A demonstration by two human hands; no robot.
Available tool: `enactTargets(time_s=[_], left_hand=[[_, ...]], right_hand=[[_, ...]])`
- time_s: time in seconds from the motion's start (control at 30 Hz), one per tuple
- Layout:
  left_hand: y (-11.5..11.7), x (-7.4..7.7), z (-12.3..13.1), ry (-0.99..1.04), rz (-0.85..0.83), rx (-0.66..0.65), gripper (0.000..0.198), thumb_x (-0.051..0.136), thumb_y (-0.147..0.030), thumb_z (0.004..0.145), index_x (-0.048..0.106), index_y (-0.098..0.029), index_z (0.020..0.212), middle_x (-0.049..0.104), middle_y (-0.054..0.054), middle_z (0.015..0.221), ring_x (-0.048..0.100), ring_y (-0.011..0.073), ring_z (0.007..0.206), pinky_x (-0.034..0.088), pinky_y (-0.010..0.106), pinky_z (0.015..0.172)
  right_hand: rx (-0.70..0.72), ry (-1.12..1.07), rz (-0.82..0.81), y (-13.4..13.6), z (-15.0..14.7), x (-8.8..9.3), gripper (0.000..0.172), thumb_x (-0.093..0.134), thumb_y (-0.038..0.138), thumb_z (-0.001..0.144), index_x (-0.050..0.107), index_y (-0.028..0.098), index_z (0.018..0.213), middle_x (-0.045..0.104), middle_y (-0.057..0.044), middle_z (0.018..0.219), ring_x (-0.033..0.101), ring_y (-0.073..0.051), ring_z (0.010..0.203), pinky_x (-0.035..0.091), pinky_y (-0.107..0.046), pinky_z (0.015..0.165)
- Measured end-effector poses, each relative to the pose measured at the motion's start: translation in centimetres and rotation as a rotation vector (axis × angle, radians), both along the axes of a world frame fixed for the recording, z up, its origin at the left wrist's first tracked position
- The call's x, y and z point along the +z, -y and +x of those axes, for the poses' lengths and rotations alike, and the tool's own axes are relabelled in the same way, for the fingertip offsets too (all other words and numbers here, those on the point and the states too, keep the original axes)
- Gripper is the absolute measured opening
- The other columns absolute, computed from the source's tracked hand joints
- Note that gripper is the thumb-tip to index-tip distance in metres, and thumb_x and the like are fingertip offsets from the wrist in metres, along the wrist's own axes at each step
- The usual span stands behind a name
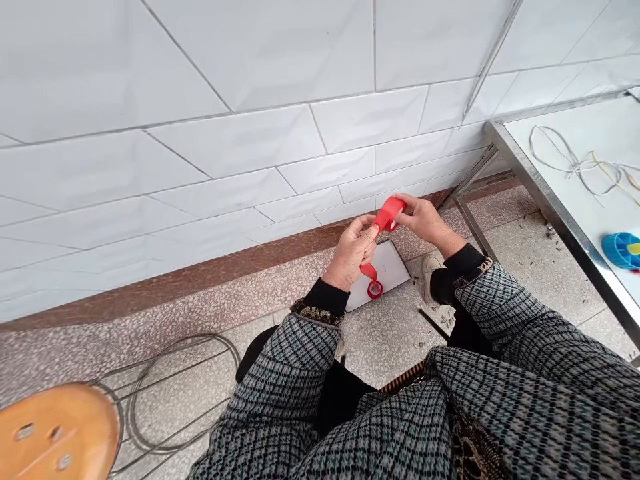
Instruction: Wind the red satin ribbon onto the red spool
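Observation:
My right hand (pixel 425 221) grips a roll of red tape (pixel 389 212) by its rim. A red strip runs from the roll to my left hand (pixel 353 250), which pinches it between thumb and fingers. Below my left hand a short red tail hangs down to a second, smaller red roll (pixel 375 289). Both hands are held in front of me, above the floor and close to the tiled wall. Behind the smaller roll, a flat white rectangular panel with dark edges (pixel 393 263) lies on the floor.
White tiles (pixel 280 140) cover the wall ahead. On the right stands a metal-edged table (pixel 545 190) with loose wires (pixel 575 163) and a blue round plastic piece (pixel 619 250). An orange stool seat with metal legs (pixel 60 427) lies on the floor at lower left.

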State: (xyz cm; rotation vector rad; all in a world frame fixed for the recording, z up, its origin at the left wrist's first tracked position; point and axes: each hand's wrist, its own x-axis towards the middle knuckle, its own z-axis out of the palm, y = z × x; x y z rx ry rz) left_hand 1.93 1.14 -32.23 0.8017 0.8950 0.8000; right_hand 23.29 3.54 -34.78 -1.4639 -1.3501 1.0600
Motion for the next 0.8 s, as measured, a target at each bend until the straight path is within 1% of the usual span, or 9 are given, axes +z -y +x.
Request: enactTargets(time_s=[0.07, 0.13, 0.23, 0.37, 0.43, 0.5, 0.6, 0.7, 0.8], left_hand=[[0.2, 0.0, -0.1, -0.043, 0.030, 0.034, 0.046, 0.091, -0.049, 0.075, 0.061, -0.020, 0.095, 0.037, -0.014, 0.052, 0.023, 0.0025, 0.039, 0.013, 0.019, 0.041], [0.4, 0.1, -0.4, -0.074, 0.045, 0.028, 0.045, 0.090, -0.051, 0.075, 0.059, -0.020, 0.085, 0.035, -0.014, 0.050, 0.022, 0.0024, 0.039, 0.013, 0.019, 0.041], [0.6, 0.2, -0.8, -0.085, 0.075, 0.028, 0.045, 0.088, -0.053, 0.076, 0.057, -0.020, 0.080, 0.034, -0.013, 0.049, 0.021, 0.0026, 0.040, 0.012, 0.020, 0.042], [0.9, 0.5, -1.0, -0.108, 0.113, 0.051, 0.044, 0.087, -0.054, 0.076, 0.058, -0.020, 0.079, 0.034, -0.012, 0.050, 0.021, 0.0031, 0.040, 0.012, 0.021, 0.042], [0.9, 0.5, -1.0, -0.122, 0.129, 0.065, 0.045, 0.087, -0.055, 0.076, 0.058, -0.020, 0.077, 0.035, -0.012, 0.050, 0.022, 0.0034, 0.041, 0.013, 0.022, 0.042], [1.0, 0.5, -1.1, -0.133, 0.143, 0.072, 0.046, 0.087, -0.055, 0.076, 0.057, -0.020, 0.076, 0.035, -0.012, 0.049, 0.021, 0.0035, 0.041, 0.013, 0.022, 0.043], [1.2, 0.5, -1.2, -0.137, 0.133, 0.072, 0.047, 0.087, -0.056, 0.075, 0.055, -0.021, 0.074, 0.034, -0.012, 0.049, 0.021, 0.0034, 0.041, 0.013, 0.022, 0.043], [1.4, 0.5, -1.2, -0.132, 0.115, 0.107, 0.049, 0.088, -0.056, 0.074, 0.053, -0.021, 0.072, 0.035, -0.012, 0.050, 0.021, 0.0032, 0.042, 0.014, 0.022, 0.043], [1.7, 0.5, -1.1, -0.128, 0.108, 0.131, 0.052, 0.089, -0.058, 0.072, 0.053, -0.021, 0.071, 0.034, -0.012, 0.050, 0.021, 0.0031, 0.042, 0.014, 0.021, 0.042]], right_hand=[[-0.084, -0.099, -0.051, -0.6, 0.1, -0.2, 0.048, 0.074, 0.016, 0.074, 0.078, 0.020, 0.121, 0.073, 0.001, 0.086, 0.065, -0.018, 0.080, 0.057, -0.029, 0.075], [-0.113, -0.206, -0.107, -1.0, 0.1, 0.0, 0.047, 0.072, 0.015, 0.072, 0.077, 0.020, 0.119, 0.074, 0.002, 0.085, 0.064, -0.015, 0.074, 0.055, -0.025, 0.067], [-0.080, -0.375, -0.209, -0.9, -0.7, 0.9, 0.038, 0.073, 0.014, 0.071, 0.077, 0.019, 0.108, 0.075, 0.003, 0.083, 0.064, -0.011, 0.068, 0.052, -0.020, 0.059], [0.016, -0.585, -0.390, -0.1, -2.3, 2.1, 0.015, 0.079, 0.016, 0.077, 0.075, 0.015, 0.091, 0.076, -0.003, 0.082, 0.070, -0.012, 0.069, 0.057, -0.019, 0.062], [0.046, -0.647, -0.467, 0.2, -2.9, 2.2, 0.011, 0.081, 0.016, 0.079, 0.074, 0.014, 0.087, 0.077, -0.004, 0.081, 0.071, -0.011, 0.069, 0.058, -0.019, 0.062], [0.047, -0.680, -0.511, 0.2, -3.3, 2.1, 0.010, 0.082, 0.015, 0.080, 0.073, 0.014, 0.086, 0.077, -0.005, 0.079, 0.070, -0.011, 0.067, 0.058, -0.018, 0.061], [0.015, -0.682, -0.536, 0.1, -3.8, 2.0, 0.008, 0.079, 0.013, 0.082, 0.072, 0.014, 0.084, 0.076, -0.004, 0.076, 0.068, -0.011, 0.063, 0.057, -0.019, 0.057], [-0.027, -0.653, -0.526, -0.2, -4.2, 2.0, 0.007, 0.077, 0.011, 0.081, 0.072, 0.014, 0.083, 0.075, -0.003, 0.073, 0.067, -0.010, 0.061, 0.055, -0.018, 0.055], [-0.031, -0.630, -0.507, -0.5, -4.4, 2.0, 0.006, 0.077, 0.012, 0.080, 0.073, 0.014, 0.083, 0.075, -0.003, 0.073, 0.068, -0.010, 0.062, 0.055, -0.017, 0.056]])
